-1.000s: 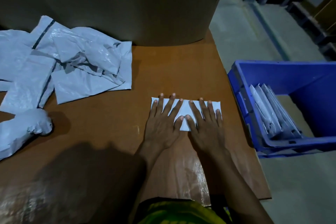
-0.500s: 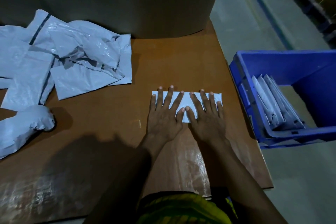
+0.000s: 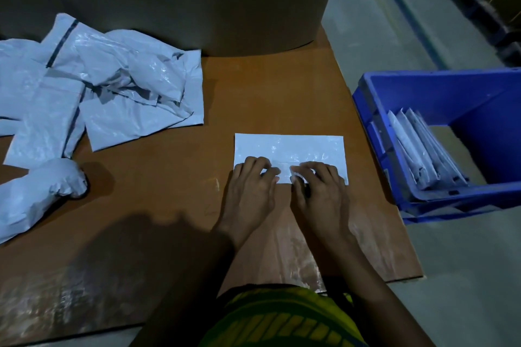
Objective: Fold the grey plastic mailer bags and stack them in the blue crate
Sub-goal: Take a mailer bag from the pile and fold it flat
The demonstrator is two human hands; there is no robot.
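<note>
One folded mailer bag (image 3: 290,149) lies flat on the bench (image 3: 267,93) at centre frame. Your two hands sit side by side on its lower edge, where your left hand (image 3: 251,189) and right hand (image 3: 320,194) both curl their fingers and pinch it. One blue crate (image 3: 423,87) at right holds leaning folded bags (image 3: 414,149), packed too tightly to count. At upper left, several loose bags (image 3: 112,87) overlap in one heap, with one rolled bag (image 3: 36,194) below them.

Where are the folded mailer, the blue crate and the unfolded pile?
folded mailer (image 3: 290,146): head view, its bare upper half.
blue crate (image 3: 428,93): head view, far wall.
unfolded pile (image 3: 127,73): head view, crumpled middle.
</note>
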